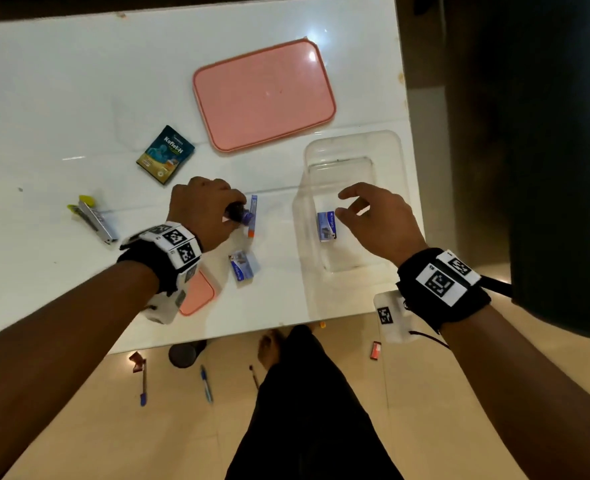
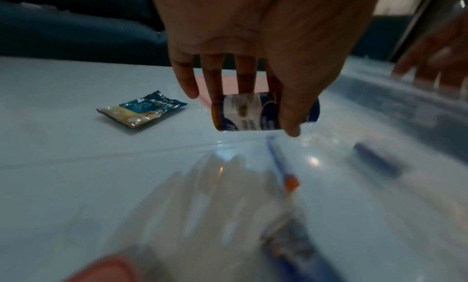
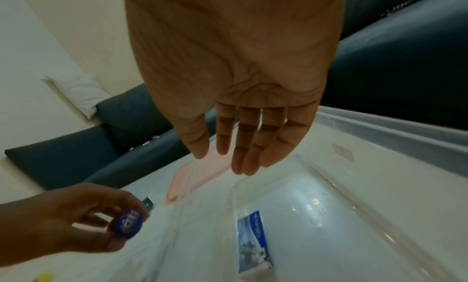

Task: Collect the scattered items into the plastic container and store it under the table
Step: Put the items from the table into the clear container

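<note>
The clear plastic container (image 1: 387, 147) stands at the table's right edge, with a small blue-and-white box (image 1: 326, 226) lying inside it (image 3: 254, 238). Over that box hovers my right hand (image 1: 359, 207), fingers straight and holding nothing (image 3: 243, 152). To the container's left, my left hand (image 1: 214, 206) grips a small dark blue bottle (image 1: 240, 214) just above the table; its label (image 2: 253, 114) and blue cap (image 3: 128, 223) show in the wrist views. A blue pen with an orange end (image 1: 253, 216) lies beside it, and a second blue box (image 1: 243, 265) nearer me.
The pink lid (image 1: 264, 95) lies at the back of the white table (image 1: 61, 81). A dark green sachet (image 1: 165, 154) and a stapler with yellow parts (image 1: 94, 220) lie to the left. A smaller pink piece (image 1: 198, 296) sits under my left wrist. Pens and scraps litter the floor (image 1: 373, 393).
</note>
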`<state>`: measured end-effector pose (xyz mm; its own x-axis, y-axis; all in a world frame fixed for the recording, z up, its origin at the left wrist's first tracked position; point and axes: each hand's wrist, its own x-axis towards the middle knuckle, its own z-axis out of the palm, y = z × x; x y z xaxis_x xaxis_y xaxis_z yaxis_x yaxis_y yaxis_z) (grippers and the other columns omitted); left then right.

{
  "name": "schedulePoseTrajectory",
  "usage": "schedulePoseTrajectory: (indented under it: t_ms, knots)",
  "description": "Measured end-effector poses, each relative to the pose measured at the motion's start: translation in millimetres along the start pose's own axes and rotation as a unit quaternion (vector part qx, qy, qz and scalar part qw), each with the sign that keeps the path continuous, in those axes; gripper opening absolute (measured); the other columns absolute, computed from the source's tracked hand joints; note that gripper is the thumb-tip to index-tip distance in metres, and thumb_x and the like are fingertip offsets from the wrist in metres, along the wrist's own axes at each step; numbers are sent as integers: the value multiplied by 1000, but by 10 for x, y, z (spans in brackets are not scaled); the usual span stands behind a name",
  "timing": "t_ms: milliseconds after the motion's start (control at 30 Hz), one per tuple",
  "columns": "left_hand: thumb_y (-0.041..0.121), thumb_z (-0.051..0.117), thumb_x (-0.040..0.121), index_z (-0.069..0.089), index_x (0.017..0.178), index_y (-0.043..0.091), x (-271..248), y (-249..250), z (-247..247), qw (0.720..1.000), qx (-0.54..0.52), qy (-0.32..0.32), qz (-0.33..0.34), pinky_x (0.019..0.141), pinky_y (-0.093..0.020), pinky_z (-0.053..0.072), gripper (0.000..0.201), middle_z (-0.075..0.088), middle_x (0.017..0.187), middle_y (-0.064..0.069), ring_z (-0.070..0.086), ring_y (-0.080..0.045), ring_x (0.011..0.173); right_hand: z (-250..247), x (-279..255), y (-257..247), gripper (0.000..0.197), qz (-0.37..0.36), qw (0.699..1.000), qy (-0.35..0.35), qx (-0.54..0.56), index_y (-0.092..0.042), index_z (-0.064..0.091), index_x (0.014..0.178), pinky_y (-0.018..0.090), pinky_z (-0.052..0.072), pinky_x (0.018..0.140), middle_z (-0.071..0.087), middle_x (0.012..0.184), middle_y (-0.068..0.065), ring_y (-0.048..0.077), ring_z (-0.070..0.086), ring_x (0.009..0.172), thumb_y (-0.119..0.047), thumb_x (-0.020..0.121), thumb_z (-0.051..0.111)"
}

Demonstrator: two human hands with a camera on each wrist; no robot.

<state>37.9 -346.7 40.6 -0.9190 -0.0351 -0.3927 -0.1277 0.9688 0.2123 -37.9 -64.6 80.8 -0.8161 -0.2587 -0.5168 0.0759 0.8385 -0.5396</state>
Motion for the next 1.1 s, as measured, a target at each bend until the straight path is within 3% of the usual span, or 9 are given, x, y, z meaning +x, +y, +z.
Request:
schedulePoseTrajectory:
  t_ms: [67,200,300,367,433,567,667,833,1100]
  knots:
    - [52,66,77,64,109,36,-86,168,-144,981,-181,54,-48,82,-39,50,36,68,103,7,63,-22,95,-58,-94,-93,34,-30,998,-22,58,-39,60,118,19,50,71,66,91,-16,1,65,75,-37,86,70]
    - [43,66,86,68,104,30,-244,751,-305,818,-566,18,-106,82,-40,57,22,71,87,7,69,-13,77,-30,-275,-220,72,-86,984,-92,129,-50,42,135,19,55,76,63,111,-17,0,66,90,-39,76,81]
    - [54,52,90,62,119,40,-273,1157,-242,791,-607,-44,-60,96,-45,51,33,72,107,9,67,-11,103,64,-336,-245,69,-113,979,-85,145,-47,40,137,24,56,75,66,110,-14,4,67,89,-40,80,77]
    - [63,44,89,50,132,45,-277,1301,-154,806,-584,-75,-64,100,-44,48,47,68,117,12,63,-11,112,77,-337,-189,58,-114,982,-59,136,-39,45,133,26,56,73,68,103,-13,4,67,85,-37,83,74]
    - [67,46,86,49,135,41,-283,1289,-123,834,-541,-29,-106,97,-38,50,56,67,109,16,65,-10,104,35,-278,-69,58,-64,993,-28,97,-36,48,130,27,54,74,68,100,-12,6,67,82,-37,80,76]
    - [42,61,89,65,107,28,-265,924,-53,893,-413,92,-154,71,-29,53,23,62,80,13,63,-10,69,-87,-116,206,63,60,998,-30,4,-28,45,134,26,41,77,63,101,-6,16,60,87,-37,80,77]
    - [36,63,87,61,106,27,-167,593,175,907,-369,49,-197,76,-38,55,21,67,91,3,66,-21,78,25,-50,313,62,74,993,-73,-64,-23,47,131,27,41,78,68,109,2,25,64,98,-39,79,77]
    - [34,74,77,37,138,21,34,255,462,938,-250,9,-241,94,-44,47,72,51,127,-14,56,-34,109,236,-50,307,56,93,981,-124,-113,-18,55,125,28,41,78,66,117,6,27,61,105,-50,82,71]
    - [18,69,78,42,128,18,207,510,443,959,-205,-46,-191,79,-38,45,57,60,107,-12,59,-35,97,46,-56,281,44,101,991,-16,-89,-24,62,120,29,41,79,69,105,-3,20,62,99,-54,88,60]
